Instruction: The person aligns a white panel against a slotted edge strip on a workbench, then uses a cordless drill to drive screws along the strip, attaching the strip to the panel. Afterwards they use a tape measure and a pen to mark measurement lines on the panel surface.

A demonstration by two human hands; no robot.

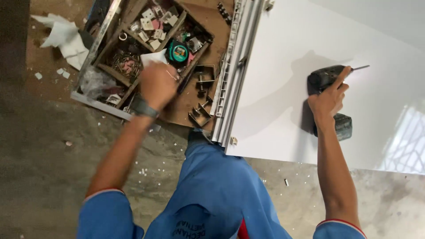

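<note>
Pretty bright daylight, window glare on the white panel (310,44) at right, soft shadows, left hand (157,86) motion-blurred, left edge dim.

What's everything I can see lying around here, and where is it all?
Compartmented wooden parts tray: one, brown, upper left on the floor.
Round tape measure: one, teal and black, in the tray.
Small plastic blocks: several, white, in the tray's top compartments.
Metal clamps: about three, dark, right of the tray.
Crumpled paper: one, white, far left.
Large flat panel: one, white, right half.
Cordless drill: one, black, on the panel.
Left hand: over the tray.
Right hand: gripping the drill.
</note>
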